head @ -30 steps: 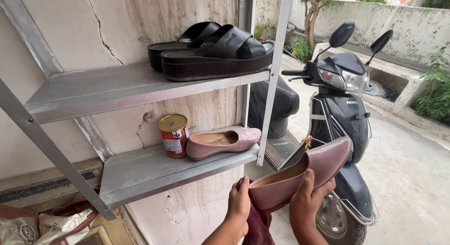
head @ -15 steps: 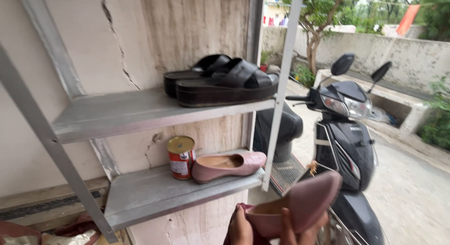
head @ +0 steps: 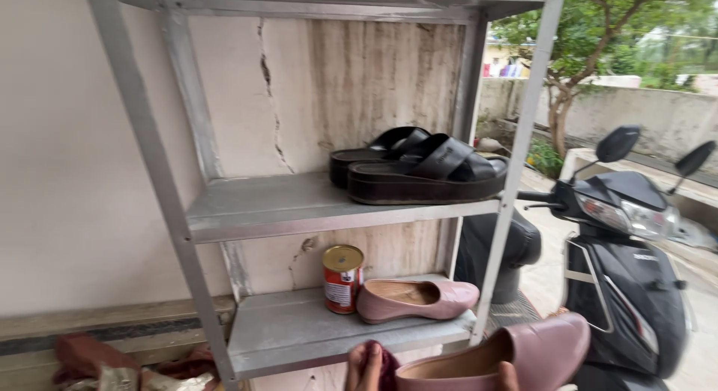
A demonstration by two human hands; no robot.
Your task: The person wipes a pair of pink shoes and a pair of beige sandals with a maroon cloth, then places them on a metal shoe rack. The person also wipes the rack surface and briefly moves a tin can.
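pink shoe (head: pixel 516 357) now lower, hands nearly hidden.

**Pink flat shoe, held, with cloth**

Shoe (head: pixel 516 355): glossy dusty-pink flat with tan lining, lying nearly level, toe to the right, opening upward, at the bottom edge in front of the lower shelf. Heel end partly cut off by the frame. Cloth (head: pixel 387 359): dark maroon, bunched against the heel.

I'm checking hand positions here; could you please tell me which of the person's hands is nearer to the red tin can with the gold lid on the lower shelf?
Left. The left hand sits just below the red tin can with the gold lid; the right hand is farther right, under the pink flat shoe.
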